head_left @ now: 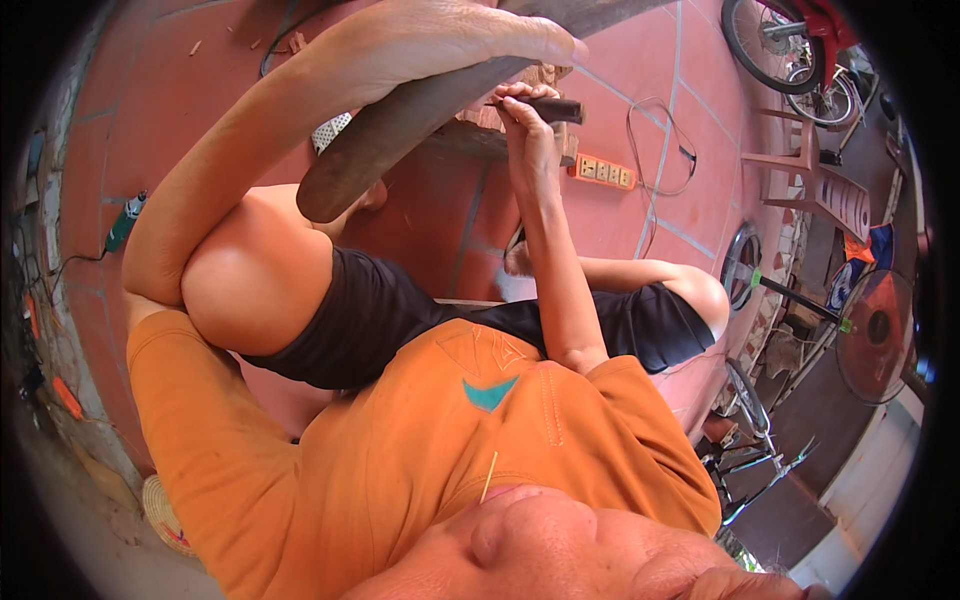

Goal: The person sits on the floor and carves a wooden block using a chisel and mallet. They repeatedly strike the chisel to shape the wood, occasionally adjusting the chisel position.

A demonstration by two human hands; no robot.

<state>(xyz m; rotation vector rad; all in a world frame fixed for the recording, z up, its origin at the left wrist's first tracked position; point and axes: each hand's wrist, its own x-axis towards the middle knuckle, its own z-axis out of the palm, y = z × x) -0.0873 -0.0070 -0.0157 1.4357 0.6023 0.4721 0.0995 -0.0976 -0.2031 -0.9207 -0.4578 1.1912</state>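
A long, dark, curved wooden piece (400,130) slants from the upper middle down to the left, above my raised left knee. My left hand (450,40) lies along its upper edge, with the fingers wrapped over it and holding it down. Just below, my right hand (525,125) grips a small tool with a dark handle (558,108). The tool's tip is set against the wood's underside. A wooden block (500,135) sits under the piece, partly hidden by my right hand. I sit in an orange shirt and black shorts.
The floor is red tile (650,90). An orange power strip (605,172) with a loose cable lies right of my right hand. Also in view are a motorbike (790,45), a pink plastic chair (825,185), a standing fan (878,330), a bicycle (750,410), and a green power tool (125,222) at far left.
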